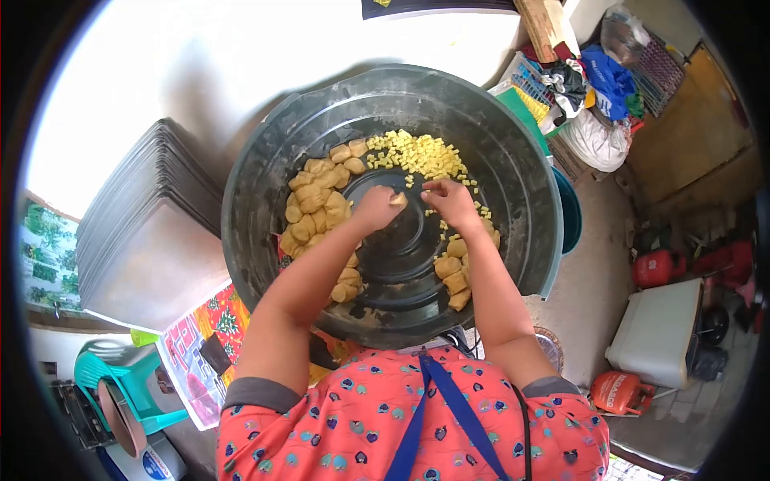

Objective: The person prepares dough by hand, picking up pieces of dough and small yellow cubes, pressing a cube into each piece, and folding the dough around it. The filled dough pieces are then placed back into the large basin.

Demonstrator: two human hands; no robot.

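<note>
My left hand (378, 210) is closed around a small piece of dough (399, 200), above the middle of a large round dark tub (513, 132). To its right is my right hand (451, 202), fingers bent together at the near edge of a heap of small yellow cubes (421, 155). What lies between those fingertips, if anything, is too small to make out. Brown dough pieces (309, 192) are heaped along the tub's left side. A smaller group of dough pieces (455, 272) sits on the right, partly under my right forearm.
A tall stack of metal trays (156, 216) leans left of the tub. A teal plastic chair (132, 381) stands at the lower left. On the right are a white box-shaped appliance (654, 333) and an orange gas cylinder (622, 391). Bags and baskets (593, 88) are piled at the upper right.
</note>
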